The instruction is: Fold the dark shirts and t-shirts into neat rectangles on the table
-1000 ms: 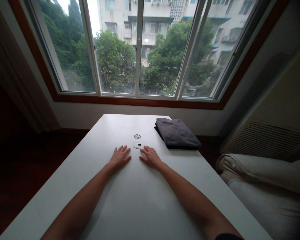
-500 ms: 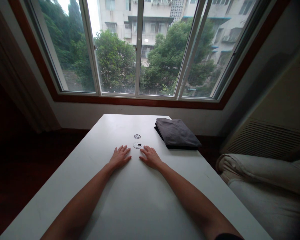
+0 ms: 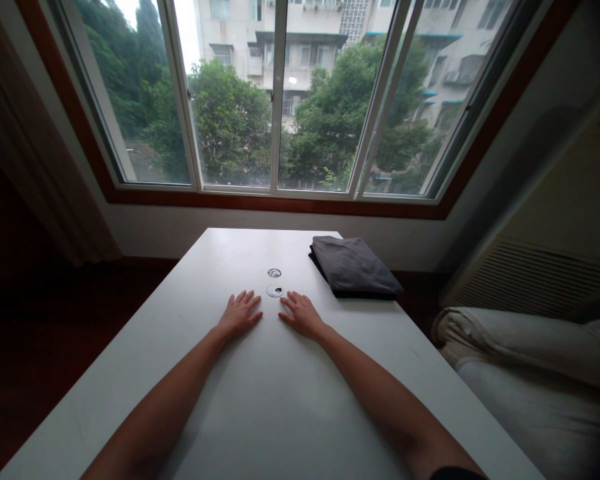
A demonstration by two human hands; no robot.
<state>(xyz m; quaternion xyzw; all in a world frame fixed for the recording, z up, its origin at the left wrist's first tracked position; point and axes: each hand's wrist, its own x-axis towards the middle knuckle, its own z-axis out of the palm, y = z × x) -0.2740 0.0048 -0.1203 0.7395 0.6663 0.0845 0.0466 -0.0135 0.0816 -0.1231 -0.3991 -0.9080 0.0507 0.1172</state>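
My left hand lies flat on the white table, palm down, with its fingers spread. Opposite it, my right hand rests the same way, fingers apart and holding nothing. Just beyond the fingertips, a round cable-hole cover is set in the tabletop, with a second round hole behind it. A stack of folded dark cloth, grey on top and black beneath, sits at the table's far right edge, apart from my right hand.
Past the table's far end is a wall with a wide window. To the right stands a pale sofa-like padded piece, near a slatted vent. A curtain hangs at the left above the dark floor.
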